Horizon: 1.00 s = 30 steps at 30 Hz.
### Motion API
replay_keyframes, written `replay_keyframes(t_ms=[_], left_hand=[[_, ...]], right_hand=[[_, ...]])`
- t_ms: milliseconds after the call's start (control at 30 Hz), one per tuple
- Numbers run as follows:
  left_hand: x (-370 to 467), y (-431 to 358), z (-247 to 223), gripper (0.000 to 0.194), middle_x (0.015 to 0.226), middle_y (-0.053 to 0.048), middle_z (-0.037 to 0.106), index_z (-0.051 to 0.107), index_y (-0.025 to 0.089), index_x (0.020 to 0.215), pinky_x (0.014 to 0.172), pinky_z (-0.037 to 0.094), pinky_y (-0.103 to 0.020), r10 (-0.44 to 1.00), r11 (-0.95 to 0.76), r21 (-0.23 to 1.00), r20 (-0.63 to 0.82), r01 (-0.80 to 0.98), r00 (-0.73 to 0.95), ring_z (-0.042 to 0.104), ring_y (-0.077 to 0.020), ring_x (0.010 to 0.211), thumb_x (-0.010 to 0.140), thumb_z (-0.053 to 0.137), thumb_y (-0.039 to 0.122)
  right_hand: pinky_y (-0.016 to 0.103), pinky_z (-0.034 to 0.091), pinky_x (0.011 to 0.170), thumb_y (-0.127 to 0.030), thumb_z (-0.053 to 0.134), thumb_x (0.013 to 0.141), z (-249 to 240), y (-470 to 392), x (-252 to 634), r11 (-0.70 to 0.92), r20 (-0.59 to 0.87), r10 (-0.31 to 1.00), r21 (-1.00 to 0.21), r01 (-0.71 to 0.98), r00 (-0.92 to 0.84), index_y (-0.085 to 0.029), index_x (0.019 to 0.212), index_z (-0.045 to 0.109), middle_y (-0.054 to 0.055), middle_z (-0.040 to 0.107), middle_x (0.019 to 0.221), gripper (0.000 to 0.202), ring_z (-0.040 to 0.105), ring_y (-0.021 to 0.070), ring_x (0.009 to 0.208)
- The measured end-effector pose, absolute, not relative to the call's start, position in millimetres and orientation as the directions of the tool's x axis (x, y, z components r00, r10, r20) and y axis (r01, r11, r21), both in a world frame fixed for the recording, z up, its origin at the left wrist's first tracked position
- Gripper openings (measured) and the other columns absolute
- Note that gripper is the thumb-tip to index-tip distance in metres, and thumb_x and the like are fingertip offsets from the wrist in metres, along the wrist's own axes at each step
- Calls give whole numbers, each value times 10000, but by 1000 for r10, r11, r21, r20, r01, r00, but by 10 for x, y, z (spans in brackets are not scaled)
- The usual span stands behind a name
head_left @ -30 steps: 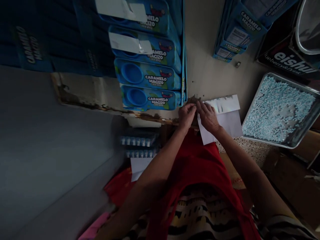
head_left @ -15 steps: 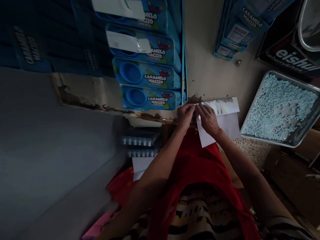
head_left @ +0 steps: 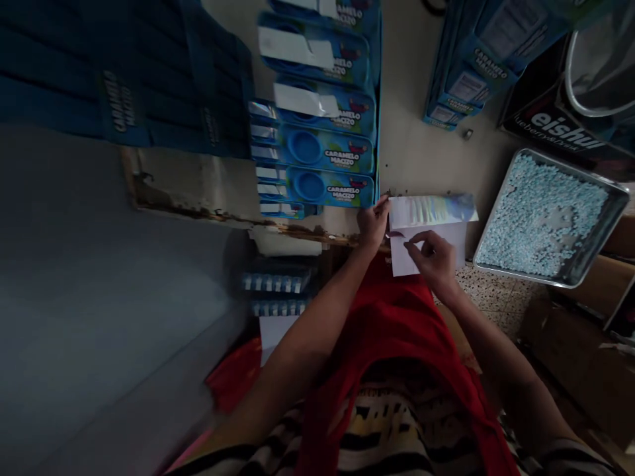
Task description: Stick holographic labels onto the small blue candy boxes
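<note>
A white sheet (head_left: 404, 258) with a folded-over shiny, rainbow-reflecting band (head_left: 431, 209) lies at the table's front edge, its lower part hanging over. My left hand (head_left: 373, 223) is at its upper left corner, fingers closed at the sheet's edge, just below the blue caramel boxes. Over the lower white part is my right hand (head_left: 436, 260), thumb and fingers pinched together. Whatever the pinch holds is too small to make out. A small dark curl shows on the sheet between the two hands. Blue "Caramelo Macizo" boxes (head_left: 342, 158) stand in a row left of the sheet, some bearing clear shiny strips.
To the right, a metal tray (head_left: 578, 285) holds many small pale-blue pieces. Behind it are a black box (head_left: 560, 122) and a round metal-rimmed container (head_left: 570, 86). More blue boxes (head_left: 461, 86) stand at the back. The table's front edge (head_left: 218, 215) is worn.
My right hand has left the sheet's upper left corner and moved right and down, now pinched over the white part. My left hand stays by the corner. The view has shifted slightly.
</note>
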<state>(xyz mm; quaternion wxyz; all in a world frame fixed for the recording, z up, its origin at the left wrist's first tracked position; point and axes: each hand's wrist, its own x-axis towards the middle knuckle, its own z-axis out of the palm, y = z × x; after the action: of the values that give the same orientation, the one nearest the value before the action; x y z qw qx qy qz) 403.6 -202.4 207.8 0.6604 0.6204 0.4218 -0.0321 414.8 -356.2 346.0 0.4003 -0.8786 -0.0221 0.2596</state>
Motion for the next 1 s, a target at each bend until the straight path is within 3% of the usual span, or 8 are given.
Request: replay_keyframes(t_ms=[67,133,267,367,533,667,833,1000], left_hand=[[3925,-2008,2295,308,1104,-117,793,783,205,987,1013,537,-329,542,143,829,-522,540,659,725,-263,1149,852,791,482],[3764,-1978,2578,447,1091,-133,793,779,198,995,989,558,-346,488,184,832,-540,524,686,734,-268,1116,857,760,623],[3524,-1902,3176,843,1049,-159,807,772,182,1056,897,620,-414,37,630,595,-664,499,747,775,-284,987,786,567,954],[3482,-1839,3533,834,1000,-140,810,774,194,1061,853,640,-425,-126,757,448,-614,475,779,781,-279,918,665,736,927],[3431,-1711,3903,502,873,-52,785,724,201,861,729,620,-334,29,734,533,-644,421,765,745,-195,761,613,968,562],[3399,-1520,4144,380,765,-30,748,743,206,813,667,583,-325,256,571,726,-601,384,757,695,-180,667,714,899,539],[3580,-1120,4413,232,713,-11,705,769,216,777,694,540,-312,575,183,950,-311,252,757,668,-180,696,834,835,431],[3925,-776,4385,217,697,-8,690,759,205,751,714,537,-314,591,98,971,-233,218,772,645,-180,721,844,834,385]], right_hand=[[299,395,576,-492,804,844,3841,-3547,4173,-454,-612,156,-741,-494,775,-261,865,737,-68,453,568,241,386,131,539],[269,315,506,-504,867,761,4150,-3519,4218,-268,-707,185,-705,-657,683,-254,806,724,-73,469,575,291,322,102,515],[263,135,473,-449,925,648,4495,-3432,4266,-123,-725,247,-681,-722,643,-231,700,703,-76,476,555,315,222,66,494],[271,96,467,-456,938,623,4612,-3365,4228,-99,-743,261,-656,-748,617,-231,694,702,-85,449,538,334,207,63,480],[265,143,484,-462,940,603,4696,-3271,4123,-145,-709,253,-701,-698,659,-220,664,710,-76,470,521,340,242,61,479],[263,239,484,-479,932,618,4708,-3090,4088,-210,-606,120,-790,-577,786,-226,667,731,-46,552,537,326,353,89,486],[288,412,576,-493,871,764,4707,-2649,4222,-352,-306,26,-894,-278,952,-227,762,774,-1,685,690,283,551,142,611],[272,370,572,-452,794,849,4662,-2290,4552,-506,-147,73,-858,-90,986,-220,771,762,-26,621,622,247,513,125,598]])
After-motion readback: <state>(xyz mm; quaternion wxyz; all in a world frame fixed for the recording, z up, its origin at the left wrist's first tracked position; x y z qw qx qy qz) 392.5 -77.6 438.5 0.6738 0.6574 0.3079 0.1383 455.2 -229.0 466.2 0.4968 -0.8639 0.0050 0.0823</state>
